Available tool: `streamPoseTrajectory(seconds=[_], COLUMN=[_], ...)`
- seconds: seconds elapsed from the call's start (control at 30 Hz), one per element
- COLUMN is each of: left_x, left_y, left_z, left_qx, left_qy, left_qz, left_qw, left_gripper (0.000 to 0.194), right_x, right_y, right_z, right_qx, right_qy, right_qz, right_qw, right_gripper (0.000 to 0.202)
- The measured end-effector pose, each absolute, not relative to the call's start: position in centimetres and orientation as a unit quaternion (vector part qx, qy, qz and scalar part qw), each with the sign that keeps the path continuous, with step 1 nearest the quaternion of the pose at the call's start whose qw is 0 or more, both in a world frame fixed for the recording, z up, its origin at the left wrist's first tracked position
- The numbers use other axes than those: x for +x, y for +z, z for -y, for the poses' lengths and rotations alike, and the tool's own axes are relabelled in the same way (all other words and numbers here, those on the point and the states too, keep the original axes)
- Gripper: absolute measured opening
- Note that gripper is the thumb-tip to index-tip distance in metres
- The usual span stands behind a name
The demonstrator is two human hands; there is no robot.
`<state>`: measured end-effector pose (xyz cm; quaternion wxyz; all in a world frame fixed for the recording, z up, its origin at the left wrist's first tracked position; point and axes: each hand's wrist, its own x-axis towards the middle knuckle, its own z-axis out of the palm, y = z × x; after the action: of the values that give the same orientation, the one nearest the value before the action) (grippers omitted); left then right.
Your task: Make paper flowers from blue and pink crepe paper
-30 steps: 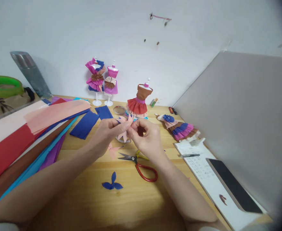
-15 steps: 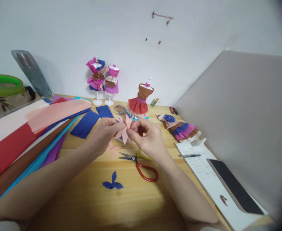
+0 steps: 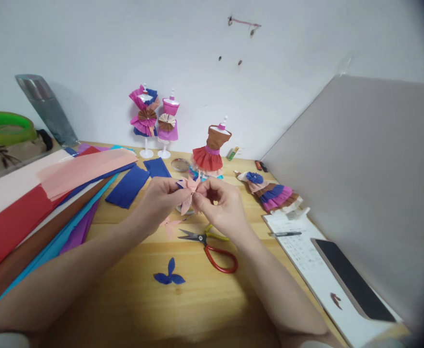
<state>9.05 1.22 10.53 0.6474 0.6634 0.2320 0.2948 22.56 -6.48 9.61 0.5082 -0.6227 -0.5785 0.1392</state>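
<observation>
Between my two hands is a pink paper flower with pointed petals, held above the table. My left hand pinches its left side, and my right hand grips near its centre with thumb and fingertips. A bit of blue shows behind the petals by my left fingertips. Below the hands lie a loose pink petal piece and a pair of scissors with one red and one yellow handle. Closer to me is a blue three-petal piece, flat on the wood.
Stacked coloured crepe paper fills the left side, with blue strips beside it. Small dress forms stand along the wall. At right are a paper dress, a pen on a notebook, and a dark tablet-like slab.
The pink flower has turned slightly between my fingers, its petals now pointing differently. My left thumb lies further across it. Everything on the table stays in place.
</observation>
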Motion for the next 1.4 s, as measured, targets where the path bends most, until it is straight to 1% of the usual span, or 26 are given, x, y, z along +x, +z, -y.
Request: streamPoseTrajectory(seconds=[0.2, 0.33, 0.53, 0.67, 0.8, 1.0, 1.07, 1.2, 1.4], left_x=[9.02, 9.09, 9.04, 9.01, 9.03, 8.95, 8.98, 9.05, 9.0], left_y=[10.34, 10.2, 10.26, 10.32, 10.35, 10.38, 10.28, 10.22, 10.42], left_z=[-1.27, -1.24, -0.96, -0.79, -0.6, -0.55, -0.59, -0.58, -0.42], left_qx=[0.668, 0.688, 0.724, 0.736, 0.734, 0.737, 0.741, 0.742, 0.731], left_qy=[0.303, 0.33, 0.351, 0.356, 0.356, 0.349, 0.349, 0.361, 0.355], left_qz=[-0.253, -0.28, -0.256, -0.247, -0.237, -0.246, -0.245, -0.236, -0.234], left_qw=[0.631, 0.582, 0.536, 0.521, 0.527, 0.524, 0.519, 0.513, 0.534], left_gripper=[0.029, 0.028, 0.031, 0.032, 0.031, 0.029, 0.029, 0.029, 0.029], right_x=[22.5, 22.32, 22.11, 21.92, 21.77, 22.21, 22.3, 22.12, 21.78], right_y=[9.82, 10.22, 10.04, 9.85, 9.9, 9.69, 9.6, 9.62, 9.7], right_z=[6.62, 7.09, 6.94, 6.76, 6.85, 6.59, 6.52, 6.69, 6.92], right_qx=[-0.622, -0.619, -0.61, -0.63, -0.64, -0.628, -0.632, -0.64, -0.639], right_qy=[0.135, 0.137, 0.169, 0.136, 0.1, 0.161, 0.164, 0.115, 0.057], right_qz=[0.581, 0.56, 0.548, 0.538, 0.54, 0.532, 0.527, 0.537, 0.547], right_qw=[0.507, 0.534, 0.546, 0.543, 0.538, 0.545, 0.544, 0.538, 0.538], right_gripper=[0.009, 0.006, 0.01, 0.01, 0.01, 0.01, 0.011, 0.009, 0.009])
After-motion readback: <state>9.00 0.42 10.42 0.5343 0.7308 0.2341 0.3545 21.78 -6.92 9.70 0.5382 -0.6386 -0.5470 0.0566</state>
